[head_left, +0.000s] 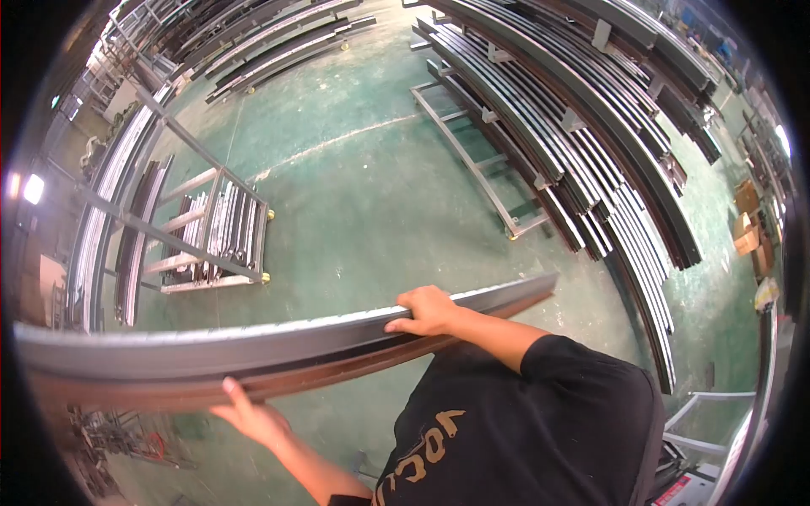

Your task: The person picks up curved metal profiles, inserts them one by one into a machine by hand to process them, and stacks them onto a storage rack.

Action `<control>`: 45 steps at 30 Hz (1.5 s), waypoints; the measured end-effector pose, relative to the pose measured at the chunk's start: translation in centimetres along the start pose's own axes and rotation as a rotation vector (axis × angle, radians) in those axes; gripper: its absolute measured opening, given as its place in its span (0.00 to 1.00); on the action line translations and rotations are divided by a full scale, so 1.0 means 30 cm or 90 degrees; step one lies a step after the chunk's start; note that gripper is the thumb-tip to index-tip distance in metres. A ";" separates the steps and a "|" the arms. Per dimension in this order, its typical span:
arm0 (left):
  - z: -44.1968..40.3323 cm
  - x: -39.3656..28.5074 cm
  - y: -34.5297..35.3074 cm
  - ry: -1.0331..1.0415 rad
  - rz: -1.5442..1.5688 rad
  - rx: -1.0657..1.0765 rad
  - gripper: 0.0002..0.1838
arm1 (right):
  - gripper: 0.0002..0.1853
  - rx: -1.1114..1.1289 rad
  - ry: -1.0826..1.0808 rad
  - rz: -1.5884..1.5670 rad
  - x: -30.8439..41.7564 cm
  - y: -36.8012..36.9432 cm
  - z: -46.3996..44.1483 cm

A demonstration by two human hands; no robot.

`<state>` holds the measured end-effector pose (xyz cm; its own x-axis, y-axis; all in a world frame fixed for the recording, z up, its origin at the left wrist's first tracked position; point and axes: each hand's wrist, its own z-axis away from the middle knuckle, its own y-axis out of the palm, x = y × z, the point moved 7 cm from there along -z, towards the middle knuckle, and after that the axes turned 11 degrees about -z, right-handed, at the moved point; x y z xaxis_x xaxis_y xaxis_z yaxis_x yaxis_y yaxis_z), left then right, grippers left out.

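A long dark grey and brown metal profile [337, 333] stretches across the view at waist height, from the left edge to right of centre. My right hand [426, 310] is closed over its upper edge, with the thumb lying along the near side. Further left, my left hand [246, 413] grips the lower brown edge from below. Its thumb shows against the near face, while the other fingers are mostly hidden. The far left end of the profile is blurred.
Racks of long dark profiles [540, 110] stand at the upper right. At left is a wheeled metal cart [211, 282] holding shorter bars. More stacked profiles [287, 42] lie at the back. Green floor [363, 202] runs between them. Cardboard boxes [746, 232] sit at far right.
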<state>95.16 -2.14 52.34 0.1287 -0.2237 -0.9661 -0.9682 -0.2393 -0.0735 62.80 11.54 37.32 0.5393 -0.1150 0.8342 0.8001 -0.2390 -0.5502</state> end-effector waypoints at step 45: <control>-0.114 2.344 2.520 -0.702 -0.645 0.708 0.15 | 0.37 -0.448 0.784 0.436 -3.733 -1.313 -1.383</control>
<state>31.75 -39.18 -20.32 0.9334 0.3356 -0.1273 -0.3589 0.8775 -0.3180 -40.01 -6.16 -32.88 -0.0834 -0.9846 0.1537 0.0371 -0.1572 -0.9869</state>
